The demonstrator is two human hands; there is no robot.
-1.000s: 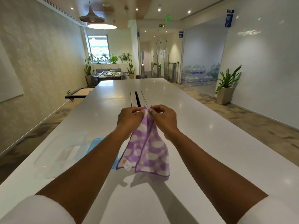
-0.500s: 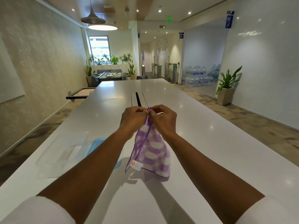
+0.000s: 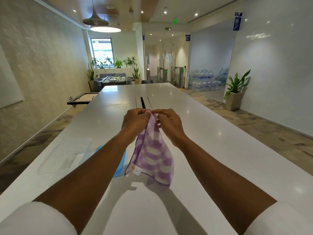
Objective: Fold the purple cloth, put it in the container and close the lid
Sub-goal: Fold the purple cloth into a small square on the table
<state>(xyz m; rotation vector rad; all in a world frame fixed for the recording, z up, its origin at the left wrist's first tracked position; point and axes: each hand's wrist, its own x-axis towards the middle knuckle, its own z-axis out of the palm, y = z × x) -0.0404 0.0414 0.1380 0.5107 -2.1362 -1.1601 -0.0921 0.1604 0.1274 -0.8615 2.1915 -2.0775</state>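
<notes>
A purple and white checked cloth (image 3: 152, 155) hangs above the white table (image 3: 211, 150), doubled over, with a small tag at its lower left corner. My left hand (image 3: 133, 122) and my right hand (image 3: 169, 122) pinch its top corners close together at the centre. A clear plastic container (image 3: 66, 155) stands on the table to the left. Its blue lid (image 3: 121, 164) lies flat beside it, mostly hidden under my left forearm.
A cable slot (image 3: 142, 102) runs along the table's middle beyond my hands. The table's left edge is just past the container. Beside the table on the left stands a low board table (image 3: 83, 98); a potted plant (image 3: 234, 94) is by the right wall.
Both hands stayed pinched together at the cloth's top. The hanging cloth has swung and settled, its lower edge and tag shifting slightly right and down.
</notes>
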